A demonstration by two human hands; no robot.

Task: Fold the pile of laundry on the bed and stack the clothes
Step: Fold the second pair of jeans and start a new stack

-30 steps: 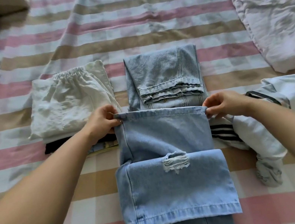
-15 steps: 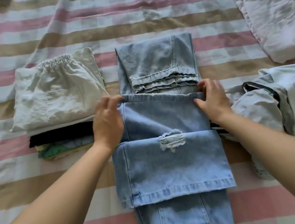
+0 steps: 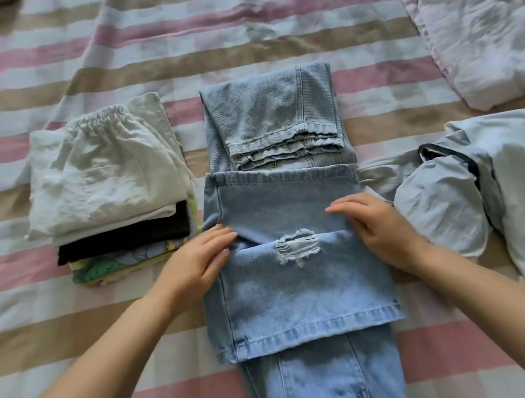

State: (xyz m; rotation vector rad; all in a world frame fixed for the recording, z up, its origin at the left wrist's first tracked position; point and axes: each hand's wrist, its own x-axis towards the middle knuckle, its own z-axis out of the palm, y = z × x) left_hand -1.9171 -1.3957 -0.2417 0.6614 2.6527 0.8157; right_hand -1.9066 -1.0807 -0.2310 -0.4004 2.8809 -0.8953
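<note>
Here jeans (image 3: 301,296) lie flat under both hands (image 3: 196,269) (image 3: 381,234).

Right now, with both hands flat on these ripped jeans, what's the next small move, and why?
Probably grip the doubled section at its sides and fold it toward you over the pocket end. The left hand and right hand lie flat beside the rip on the ripped jeans, so that layer looks smoothed, while the pocket end lies unfolded.

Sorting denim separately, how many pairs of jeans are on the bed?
2. A folded pair lies mid-bed, right of the stack; a ripped pair nearer, under the left hand and right hand. More may be hidden.
</note>
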